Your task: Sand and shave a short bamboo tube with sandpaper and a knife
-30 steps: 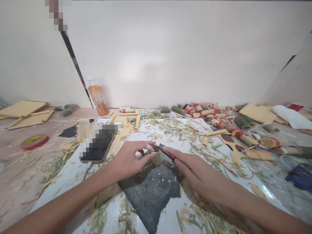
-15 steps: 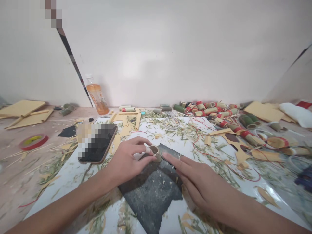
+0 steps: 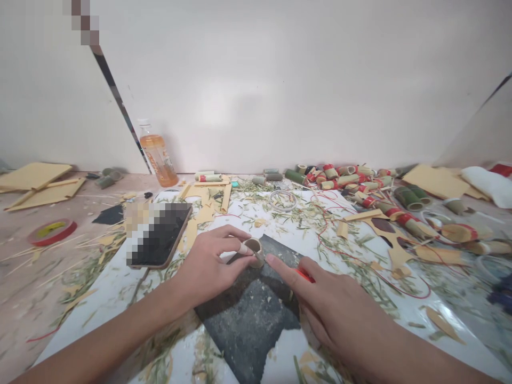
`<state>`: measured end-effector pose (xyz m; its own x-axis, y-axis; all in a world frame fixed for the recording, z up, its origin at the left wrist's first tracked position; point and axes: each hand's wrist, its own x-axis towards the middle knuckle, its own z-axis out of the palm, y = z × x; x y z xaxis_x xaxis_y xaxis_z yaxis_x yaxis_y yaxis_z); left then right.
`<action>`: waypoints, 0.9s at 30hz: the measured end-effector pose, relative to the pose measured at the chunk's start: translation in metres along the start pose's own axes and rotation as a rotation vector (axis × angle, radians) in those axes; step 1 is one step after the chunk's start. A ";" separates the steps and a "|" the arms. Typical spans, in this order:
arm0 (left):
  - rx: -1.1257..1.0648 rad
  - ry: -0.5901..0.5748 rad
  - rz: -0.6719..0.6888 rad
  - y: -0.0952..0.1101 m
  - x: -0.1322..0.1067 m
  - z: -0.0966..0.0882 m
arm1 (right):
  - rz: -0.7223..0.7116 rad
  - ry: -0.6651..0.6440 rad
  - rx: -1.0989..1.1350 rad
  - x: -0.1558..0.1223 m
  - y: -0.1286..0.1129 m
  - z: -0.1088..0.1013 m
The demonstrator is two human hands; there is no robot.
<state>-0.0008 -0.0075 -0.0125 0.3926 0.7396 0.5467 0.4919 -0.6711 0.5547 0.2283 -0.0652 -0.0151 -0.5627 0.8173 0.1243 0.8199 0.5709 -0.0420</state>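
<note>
My left hand (image 3: 212, 258) pinches a short, hollow bamboo tube (image 3: 259, 258) between thumb and fingers. The tube stands with its open end up on a worn dark grey sheet (image 3: 252, 320). My right hand (image 3: 332, 301) is closed around a red-handled tool (image 3: 304, 275); only a bit of red shows beneath the fingers, so its kind is hidden. The right index finger stretches toward the tube's right side, its tip close to the rim.
A phone (image 3: 168, 237) lies left of my left hand, with a drink bottle (image 3: 159, 160) behind it. Red-banded bamboo pieces (image 3: 352, 178) are heaped at back right. Green shavings and red string (image 3: 384, 274) litter the white board (image 3: 92, 320). Red tape (image 3: 52, 232) is far left.
My right hand has turned slightly, and the red of the tool now shows under its fingers. The left hand keeps its pinch on the bamboo tube.
</note>
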 end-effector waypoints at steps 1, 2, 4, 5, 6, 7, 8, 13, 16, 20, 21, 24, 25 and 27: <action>-0.004 -0.002 -0.004 0.000 0.000 0.001 | -0.002 -0.001 0.000 0.000 0.000 0.001; -0.008 -0.006 -0.007 0.001 0.000 0.001 | -0.001 -0.008 0.005 0.000 0.001 0.001; -0.014 -0.016 -0.009 0.002 0.000 0.002 | 0.010 -0.030 0.031 0.000 0.001 0.000; -0.016 -0.018 -0.009 0.003 0.000 0.003 | 0.022 -0.041 0.062 0.001 0.001 -0.001; -0.018 -0.017 -0.007 0.003 0.000 0.004 | 0.037 -0.049 0.112 0.001 0.002 -0.003; -0.021 -0.011 -0.002 0.003 0.000 0.005 | 0.058 -0.046 0.182 0.002 0.002 -0.006; -0.023 -0.003 0.002 0.003 0.000 0.006 | 0.081 -0.035 0.269 0.003 0.002 -0.009; -0.024 0.033 -0.006 0.002 0.001 0.011 | 0.216 -0.045 0.650 0.005 0.001 -0.028; -0.029 0.051 -0.027 0.002 0.001 0.013 | 0.262 -0.105 0.692 0.002 0.000 -0.032; -0.048 0.046 -0.044 0.003 0.000 0.013 | 0.255 -0.112 0.646 0.001 0.001 -0.027; -0.051 0.043 -0.047 0.002 0.000 0.013 | 0.258 -0.111 0.632 0.001 0.002 -0.024; -0.049 0.037 -0.054 0.002 0.000 0.013 | 0.275 -0.118 0.609 0.001 0.003 -0.019; -0.046 0.035 -0.056 0.001 0.000 0.013 | 0.281 -0.121 0.606 0.001 0.003 -0.017; -0.041 0.033 -0.062 0.001 -0.001 0.014 | 0.299 -0.135 0.600 0.002 0.003 -0.017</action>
<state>0.0101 -0.0084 -0.0207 0.3363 0.7782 0.5304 0.4816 -0.6261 0.6132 0.2315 -0.0634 0.0014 -0.3613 0.9269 -0.1011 0.7636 0.2319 -0.6027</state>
